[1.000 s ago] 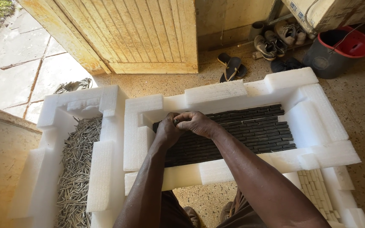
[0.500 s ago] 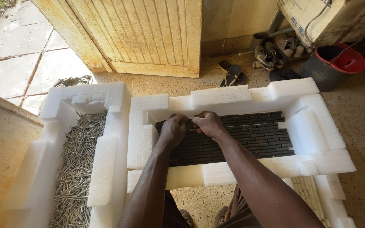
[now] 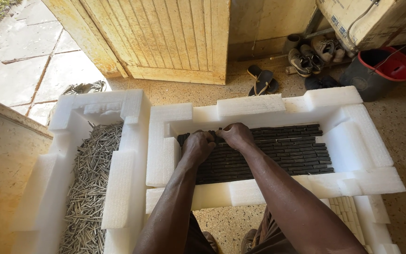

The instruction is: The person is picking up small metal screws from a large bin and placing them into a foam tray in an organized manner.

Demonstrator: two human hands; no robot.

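Our left hand (image 3: 197, 146) and right hand (image 3: 233, 136) pinch one dark stick (image 3: 218, 133) at the foam tray's (image 3: 250, 106) far-left corner; its long axis runs left-right, between both fingertips.

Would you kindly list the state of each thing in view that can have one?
Left hand: curled, fingers down on the dark sticks.
Right hand: curled beside it, on the sticks.
Dark sticks: laid in rows.
Middle foam tray: holds the dark sticks.
Left foam tray: holds pale sticks.
Wooden door: open.
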